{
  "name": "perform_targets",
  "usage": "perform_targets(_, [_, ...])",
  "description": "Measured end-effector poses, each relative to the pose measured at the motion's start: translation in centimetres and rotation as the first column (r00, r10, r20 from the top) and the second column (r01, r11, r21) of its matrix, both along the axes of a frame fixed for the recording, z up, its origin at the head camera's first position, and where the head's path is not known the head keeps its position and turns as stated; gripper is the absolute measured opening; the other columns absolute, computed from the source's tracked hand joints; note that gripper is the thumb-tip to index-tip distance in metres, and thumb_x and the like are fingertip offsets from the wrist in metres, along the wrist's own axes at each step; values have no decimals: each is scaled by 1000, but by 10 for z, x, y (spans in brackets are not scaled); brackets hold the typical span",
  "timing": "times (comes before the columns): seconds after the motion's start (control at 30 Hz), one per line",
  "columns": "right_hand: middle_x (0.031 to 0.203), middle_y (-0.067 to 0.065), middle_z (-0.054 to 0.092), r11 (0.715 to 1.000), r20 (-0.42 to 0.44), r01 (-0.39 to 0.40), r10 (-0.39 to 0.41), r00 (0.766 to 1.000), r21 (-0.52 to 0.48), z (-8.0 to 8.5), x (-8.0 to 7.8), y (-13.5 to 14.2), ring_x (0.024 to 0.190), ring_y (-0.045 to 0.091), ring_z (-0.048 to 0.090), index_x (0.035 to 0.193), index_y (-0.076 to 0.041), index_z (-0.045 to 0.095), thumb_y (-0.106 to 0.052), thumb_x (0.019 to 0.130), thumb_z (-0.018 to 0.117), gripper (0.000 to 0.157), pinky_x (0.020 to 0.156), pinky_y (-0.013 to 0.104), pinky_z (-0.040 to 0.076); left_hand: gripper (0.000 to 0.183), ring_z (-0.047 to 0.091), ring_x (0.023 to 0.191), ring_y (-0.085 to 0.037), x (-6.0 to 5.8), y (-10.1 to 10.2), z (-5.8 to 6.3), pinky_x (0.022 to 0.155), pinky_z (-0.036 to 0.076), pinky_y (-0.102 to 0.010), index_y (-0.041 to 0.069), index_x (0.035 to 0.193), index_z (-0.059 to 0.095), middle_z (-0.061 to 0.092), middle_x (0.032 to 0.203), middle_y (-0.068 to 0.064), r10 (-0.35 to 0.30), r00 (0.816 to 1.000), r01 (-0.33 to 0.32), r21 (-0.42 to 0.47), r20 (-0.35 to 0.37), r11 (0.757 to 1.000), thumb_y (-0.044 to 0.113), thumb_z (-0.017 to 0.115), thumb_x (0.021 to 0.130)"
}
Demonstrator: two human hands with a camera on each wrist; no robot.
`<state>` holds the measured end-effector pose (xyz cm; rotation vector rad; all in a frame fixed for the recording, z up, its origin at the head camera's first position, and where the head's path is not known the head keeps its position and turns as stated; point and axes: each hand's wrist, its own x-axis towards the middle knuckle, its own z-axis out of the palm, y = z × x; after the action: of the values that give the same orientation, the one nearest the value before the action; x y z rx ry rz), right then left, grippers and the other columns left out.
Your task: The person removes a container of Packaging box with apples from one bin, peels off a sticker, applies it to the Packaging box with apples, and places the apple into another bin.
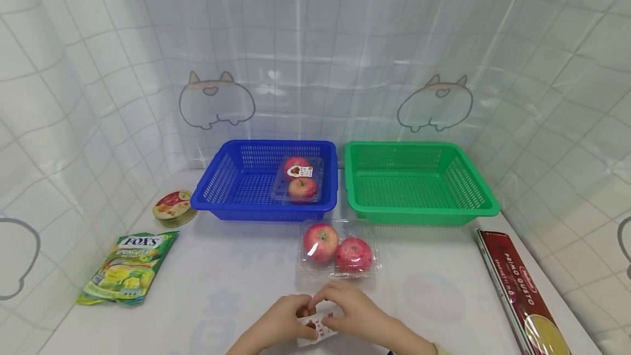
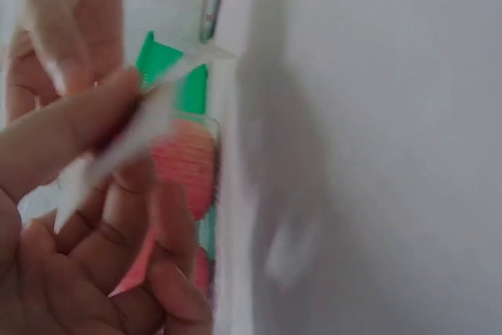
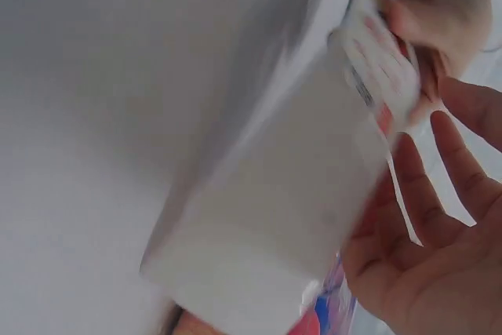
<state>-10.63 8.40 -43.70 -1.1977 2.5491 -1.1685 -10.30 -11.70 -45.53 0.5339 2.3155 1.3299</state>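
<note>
My left hand (image 1: 286,321) pinches a white printed label (image 1: 317,328) between thumb and fingers, low in the head view. My right hand (image 1: 352,314) is at the label's other side, its fingers loosely bent. The right wrist view shows a gap between that hand's thumb and fingers, beside a broad white sheet (image 3: 274,202). In the left wrist view the label (image 2: 141,135) is blurred and seen nearly edge-on. Just beyond both hands a clear plastic box (image 1: 362,230) of two apples lies on the table.
A blue basket (image 1: 266,215) holds another clear box (image 1: 281,190) of apples. Right of it stands a green basket (image 1: 414,216). A round tin (image 1: 173,208) and a green candy bag (image 1: 129,268) lie on the left. A red spaghetti box (image 1: 522,295) lies along the right edge.
</note>
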Motion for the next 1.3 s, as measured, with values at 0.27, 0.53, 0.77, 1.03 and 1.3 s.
perform_targets(0.27, [105,-7,65,999,120,-21,17,993,29,5,3,-4,93,2,57,109,-17,62,0,83,63,31,74,17,50,24,54,70,-11,-5,-11,9,63,42,-25,-7,87,59,63,77,-1,-41,972,-22,262,232,965,16,67,84])
perform_targets(0.53, [109,-11,63,1000,109,3,-6,994,21,8,1,0,100,2,55,113,-22,62,2,84,61,37,85,24,49,35,53,71,-10,-8,-23,13,63,43,-24,-15,98,56,59,74,2,-73,950,-30,322,303,946,20,54,92])
perform_targets(0.77, [102,-7,65,999,48,-31,32,998,-33,7,1,0,94,1,56,106,-17,63,-2,84,62,26,77,19,49,28,51,70,-8,-8,-17,9,62,41,-20,-11,96,58,57,73,6,-104,903,-76,391,418,917,15,51,90])
perform_targets(1.03, [88,-9,61,996,50,-28,32,998,-79,7,0,1,84,-2,53,90,-18,60,-14,88,62,5,74,18,48,16,49,70,-8,-9,-13,9,61,39,-22,5,89,60,55,73,5,-59,891,-112,344,451,932,18,50,91])
perform_targets(1.3, [103,-3,63,998,-22,13,-14,1000,-55,6,0,2,98,10,58,87,-20,59,-14,86,65,8,80,24,49,24,51,65,-11,-12,-17,6,57,37,-24,-5,88,57,54,67,2,57,928,-147,221,369,964,18,51,90])
